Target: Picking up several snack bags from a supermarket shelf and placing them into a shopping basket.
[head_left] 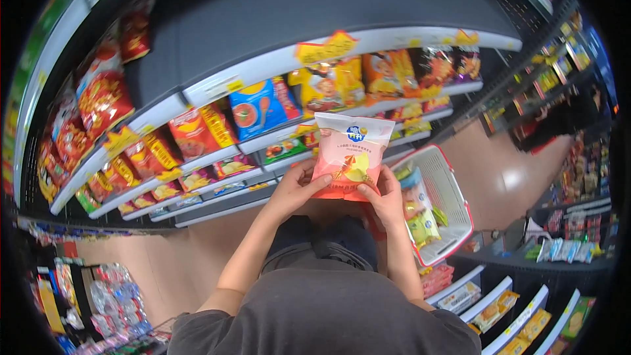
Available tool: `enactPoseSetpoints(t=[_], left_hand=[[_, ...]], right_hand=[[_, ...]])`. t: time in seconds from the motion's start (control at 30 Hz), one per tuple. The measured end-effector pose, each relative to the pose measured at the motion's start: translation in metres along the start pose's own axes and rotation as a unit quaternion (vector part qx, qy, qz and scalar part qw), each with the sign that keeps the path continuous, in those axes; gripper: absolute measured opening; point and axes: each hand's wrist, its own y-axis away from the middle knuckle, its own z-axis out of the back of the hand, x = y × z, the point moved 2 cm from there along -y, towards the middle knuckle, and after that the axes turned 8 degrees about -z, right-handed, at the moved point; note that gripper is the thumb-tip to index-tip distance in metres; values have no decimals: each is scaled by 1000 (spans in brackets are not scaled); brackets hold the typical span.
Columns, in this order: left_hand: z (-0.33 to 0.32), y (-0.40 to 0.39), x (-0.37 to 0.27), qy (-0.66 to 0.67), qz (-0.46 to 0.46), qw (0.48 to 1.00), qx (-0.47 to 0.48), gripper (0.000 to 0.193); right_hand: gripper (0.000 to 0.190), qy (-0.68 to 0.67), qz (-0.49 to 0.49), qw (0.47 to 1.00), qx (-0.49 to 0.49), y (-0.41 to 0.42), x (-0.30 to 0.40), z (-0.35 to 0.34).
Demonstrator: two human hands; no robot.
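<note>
A pink and white snack bag (352,150) is held upright between both hands, its printed front turned up to me. My left hand (299,185) grips its lower left side, thumb lying across the front. On the lower right side my right hand (382,197) has hold of it in the same way, thumb on the front. To the right of my right forearm is a white shopping basket (456,217) with a red rim. Several snack packets (421,212) lie inside it, along the side nearer to me.
Shelves with bagged snacks (266,107) curve in front of me. Larger red snack bags (105,101) stand on the upper shelf at left. Behind on the right are shelves of packaged food (498,310); wrapped bottles (116,296) are stacked behind left. Tiled floor (508,172) runs along the aisle.
</note>
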Motion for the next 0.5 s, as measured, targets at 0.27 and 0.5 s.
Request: enactPoseSetpoints(t=[0.27, 0.5], left_hand=[[48, 42, -39, 20, -122, 985, -119, 25], [48, 55, -56, 41, -205, 958, -195, 24]], right_hand=[[41, 19, 10, 987, 160, -22, 16, -59], [41, 39, 45, 977, 204, -36, 49, -86]])
